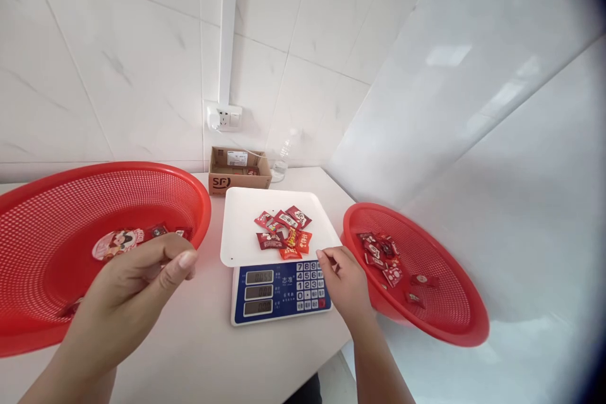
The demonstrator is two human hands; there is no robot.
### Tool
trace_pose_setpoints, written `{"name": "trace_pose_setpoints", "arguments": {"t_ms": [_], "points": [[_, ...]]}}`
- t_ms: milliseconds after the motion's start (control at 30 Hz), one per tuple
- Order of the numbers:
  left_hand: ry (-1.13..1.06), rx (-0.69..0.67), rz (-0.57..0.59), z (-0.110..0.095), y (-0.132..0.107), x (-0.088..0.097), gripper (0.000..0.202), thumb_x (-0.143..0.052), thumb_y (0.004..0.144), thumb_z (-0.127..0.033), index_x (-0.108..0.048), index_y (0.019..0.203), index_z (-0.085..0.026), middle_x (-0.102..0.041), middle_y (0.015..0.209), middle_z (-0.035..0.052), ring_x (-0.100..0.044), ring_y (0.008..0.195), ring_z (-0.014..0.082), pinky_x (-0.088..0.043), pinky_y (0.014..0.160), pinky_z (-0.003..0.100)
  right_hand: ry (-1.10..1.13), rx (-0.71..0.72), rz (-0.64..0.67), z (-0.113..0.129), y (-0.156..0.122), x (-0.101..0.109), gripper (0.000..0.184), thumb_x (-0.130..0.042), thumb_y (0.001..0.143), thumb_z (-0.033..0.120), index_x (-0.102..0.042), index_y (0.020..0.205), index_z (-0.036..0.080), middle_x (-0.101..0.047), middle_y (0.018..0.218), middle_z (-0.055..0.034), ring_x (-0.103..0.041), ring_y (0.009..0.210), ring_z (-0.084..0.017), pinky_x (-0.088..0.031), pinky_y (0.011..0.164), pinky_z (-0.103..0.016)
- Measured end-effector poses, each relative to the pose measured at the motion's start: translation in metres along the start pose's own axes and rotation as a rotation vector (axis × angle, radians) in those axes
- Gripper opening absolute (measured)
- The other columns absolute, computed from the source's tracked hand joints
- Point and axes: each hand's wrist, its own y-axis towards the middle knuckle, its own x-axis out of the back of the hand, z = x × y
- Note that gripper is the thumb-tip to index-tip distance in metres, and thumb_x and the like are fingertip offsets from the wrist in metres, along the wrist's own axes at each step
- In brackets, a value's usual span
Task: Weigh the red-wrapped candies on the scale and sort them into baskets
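Several red-wrapped snack packets [286, 221] lie in a loose cluster on the white pan of a digital scale [243, 227]. My left hand [135, 293] is closed in front of the left red basket [142, 170], thumb pressed to the curled fingers; whether anything is between them is hidden. At the scale's right side, my right hand [348, 284] is closed with fingers curled, close to the pan's front right corner and the keypad [310, 285]. What it holds, if anything, does not show. Lit digits appear on the scale's display [259, 277], too faint to read surely.
The right red basket [353, 221] holds several small red packets [379, 252]. In the left basket are a round pink-and-white printed packet [118, 244] and some red ones. Behind the scale stand an open cardboard box [218, 183] and a clear plastic bottle [283, 158], by the tiled wall.
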Motion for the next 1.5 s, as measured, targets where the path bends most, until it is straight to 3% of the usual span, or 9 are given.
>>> {"name": "trace_pose_setpoints", "arguments": {"t_ms": [200, 433, 600, 800, 1033, 1133, 1233, 1333, 1500], "points": [[-0.006, -0.087, 0.051, 0.001, 0.001, 0.000, 0.026, -0.049, 0.092, -0.033, -0.053, 0.066, -0.028, -0.049, 0.056, -0.0058, -0.045, 0.047, 0.0114, -0.039, 0.041, 0.019, -0.166, -0.134, 0.147, 0.005, 0.025, -0.012, 0.025, -0.047, 0.091, 0.037, -0.063, 0.102, 0.023, -0.072, 0.093, -0.0063, -0.064, 0.086, -0.023, -0.043, 0.073, -0.032], [0.000, -0.053, 0.067, -0.002, 0.000, -0.001, 0.028, -0.050, 0.090, -0.035, -0.054, 0.064, -0.026, -0.050, 0.056, -0.0047, -0.044, 0.049, 0.0118, -0.039, 0.043, 0.020, -0.299, -0.085, 0.175, 0.009, 0.039, -0.027, 0.034, -0.054, 0.088, 0.035, -0.061, 0.118, 0.021, -0.073, 0.095, -0.0070, -0.064, 0.092, -0.027, -0.042, 0.074, -0.033], [-0.004, -0.009, 0.094, -0.003, 0.000, 0.000, 0.029, -0.050, 0.090, -0.038, -0.055, 0.064, -0.026, -0.049, 0.056, -0.0039, -0.044, 0.048, 0.0128, -0.039, 0.042, 0.022, -0.173, -0.033, 0.128, -0.002, 0.041, -0.033, 0.035, -0.057, 0.084, 0.032, -0.063, 0.118, 0.021, -0.072, 0.097, -0.0075, -0.065, 0.089, -0.025, -0.046, 0.074, -0.034], [0.018, -0.011, 0.072, -0.006, 0.001, -0.001, 0.032, -0.051, 0.090, -0.040, -0.054, 0.062, -0.026, -0.048, 0.055, -0.0044, -0.044, 0.048, 0.0122, -0.039, 0.043, 0.021, -0.058, 0.007, 0.034, -0.014, 0.058, -0.035, 0.026, -0.051, 0.088, 0.034, -0.071, 0.100, 0.022, -0.071, 0.103, -0.0093, -0.063, 0.085, -0.022, -0.046, 0.075, -0.034], [0.009, -0.007, 0.080, -0.011, 0.003, -0.001, 0.033, -0.051, 0.090, -0.041, -0.054, 0.061, -0.025, -0.049, 0.055, -0.0045, -0.044, 0.047, 0.0119, -0.038, 0.042, 0.021, -0.027, -0.066, -0.009, -0.022, 0.095, -0.047, 0.017, -0.062, 0.076, 0.023, -0.070, 0.090, 0.023, -0.070, 0.077, -0.0030, -0.062, 0.074, -0.020, -0.043, 0.064, -0.029], [-0.002, -0.018, 0.081, -0.010, 0.004, 0.000, 0.031, -0.050, 0.090, -0.040, -0.054, 0.063, -0.026, -0.048, 0.055, -0.0046, -0.044, 0.048, 0.0125, -0.039, 0.043, 0.021, 0.019, -0.061, -0.065, -0.017, 0.094, -0.043, 0.022, -0.056, 0.078, 0.021, -0.069, 0.096, 0.022, -0.069, 0.082, -0.0032, -0.062, 0.076, -0.019, -0.046, 0.069, -0.031], [-0.010, -0.022, 0.095, -0.009, 0.004, 0.002, 0.030, -0.049, 0.091, -0.037, -0.052, 0.063, -0.026, -0.049, 0.056, -0.0047, -0.045, 0.049, 0.0130, -0.040, 0.044, 0.022, 0.148, -0.017, -0.233, -0.009, 0.079, -0.027, 0.031, -0.049, 0.086, 0.030, -0.065, 0.109, 0.019, -0.068, 0.102, -0.0089, -0.062, 0.092, -0.021, -0.048, 0.083, -0.036], [-0.002, -0.013, 0.082, -0.007, 0.003, 0.004, 0.028, -0.048, 0.091, -0.036, -0.054, 0.065, -0.027, -0.052, 0.057, -0.0047, -0.046, 0.049, 0.0129, -0.040, 0.044, 0.023, 0.408, -0.025, -0.444, 0.001, 0.057, -0.009, 0.035, -0.055, 0.087, 0.037, -0.063, 0.116, 0.019, -0.065, 0.114, -0.0105, -0.062, 0.100, -0.021, -0.047, 0.091, -0.039], [0.016, -0.014, 0.052, -0.005, 0.002, 0.004, 0.027, -0.049, 0.090, -0.035, -0.056, 0.066, -0.026, -0.054, 0.058, -0.0049, -0.048, 0.050, 0.0122, -0.040, 0.045, 0.022, 0.947, -0.193, -0.508, 0.011, 0.036, 0.010, 0.019, -0.068, 0.077, 0.030, -0.067, 0.094, 0.022, -0.068, 0.093, -0.0018, -0.064, 0.082, -0.015, -0.051, 0.084, -0.036]]}}
